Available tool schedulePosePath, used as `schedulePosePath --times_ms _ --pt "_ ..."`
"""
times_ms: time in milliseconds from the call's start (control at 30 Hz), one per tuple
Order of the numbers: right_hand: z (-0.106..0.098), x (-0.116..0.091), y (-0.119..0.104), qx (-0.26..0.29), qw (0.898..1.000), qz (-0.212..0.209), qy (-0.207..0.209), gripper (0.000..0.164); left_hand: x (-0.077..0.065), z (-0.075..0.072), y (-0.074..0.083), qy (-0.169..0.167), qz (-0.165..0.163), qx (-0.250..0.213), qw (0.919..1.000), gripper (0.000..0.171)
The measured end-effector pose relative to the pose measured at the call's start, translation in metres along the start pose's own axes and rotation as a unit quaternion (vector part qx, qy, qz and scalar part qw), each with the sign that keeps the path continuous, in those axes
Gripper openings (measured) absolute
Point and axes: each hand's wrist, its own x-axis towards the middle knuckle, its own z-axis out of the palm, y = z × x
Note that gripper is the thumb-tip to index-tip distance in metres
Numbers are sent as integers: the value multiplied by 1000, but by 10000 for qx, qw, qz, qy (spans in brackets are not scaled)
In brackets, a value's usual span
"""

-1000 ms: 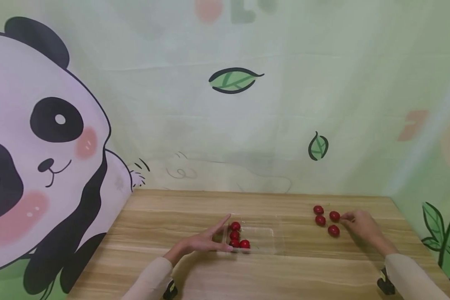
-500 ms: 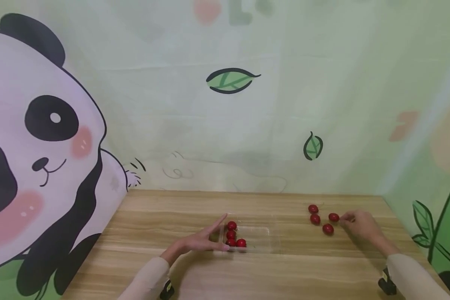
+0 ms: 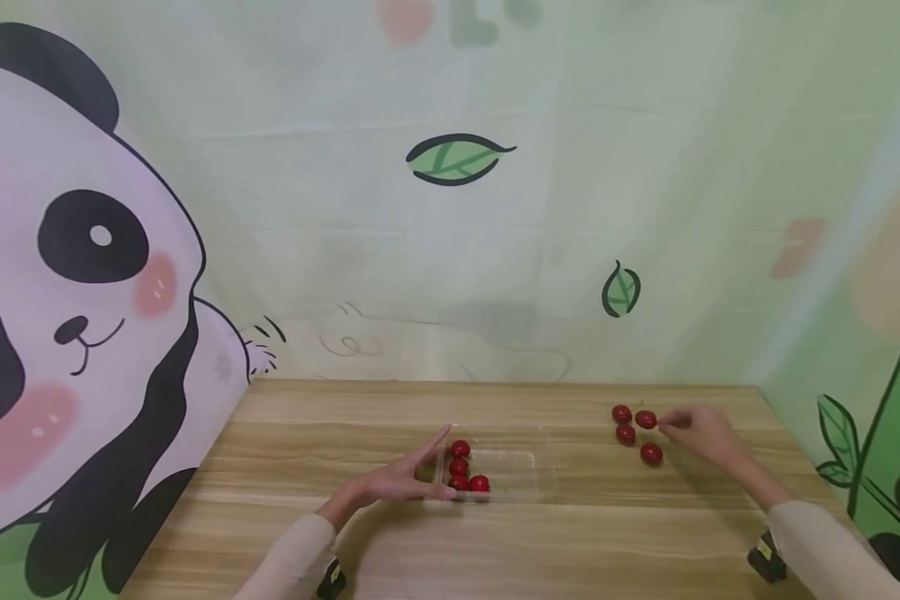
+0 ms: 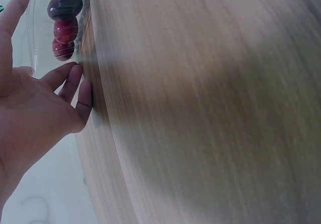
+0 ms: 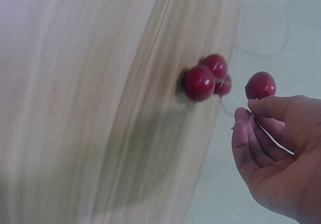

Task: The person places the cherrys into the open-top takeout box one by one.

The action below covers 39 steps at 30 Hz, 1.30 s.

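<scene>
A clear plastic box (image 3: 504, 468) stands mid-table with several red cherries (image 3: 459, 467) along its left end. My left hand (image 3: 390, 482) grips that end, thumb at the near corner and a finger at the far corner. In the left wrist view, fingertips (image 4: 74, 76) lie by the box wall. Over on the right, my right hand (image 3: 707, 435) pinches a cherry (image 5: 262, 86) by its thin stem between thumb and fingers. The right wrist view shows this cherry apart from three loose cherries (image 5: 199, 83) on the table.
The wooden table (image 3: 420, 550) ends at a pale green backdrop (image 3: 330, 208) with a large panda and leaves printed on it. Dark wrist devices (image 3: 767, 557) sit below both sleeves.
My right hand has drawn its cherry from beside the loose ones and now carries it up and left, close to the far pair. My left hand stays at the box.
</scene>
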Motion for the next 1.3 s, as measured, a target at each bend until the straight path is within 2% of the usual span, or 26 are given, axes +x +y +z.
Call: schedulePosePath --times_ms 167,533,767,967,1167,1300 --pt "4 4 -16 201 9997 -165 -47 12 -1 -1 1 -20 -4 -6 10000 108" --pt "17 12 -56 573 9973 -116 -442 13 0 1 0 13 29 2 10000 110" --pt "29 22 -81 490 9965 -650 -187 7 1 1 -2 39 10 -38 10000 110" --pt "40 30 -100 910 9913 -859 -398 9 4 1 -8 72 -2 -67 10000 112" --pt "50 35 -118 933 9903 -848 -582 9 2 1 -4 17 -12 -38 10000 110" --pt "61 38 -126 953 9882 -996 -668 9 2 1 -4 42 -32 -55 10000 110"
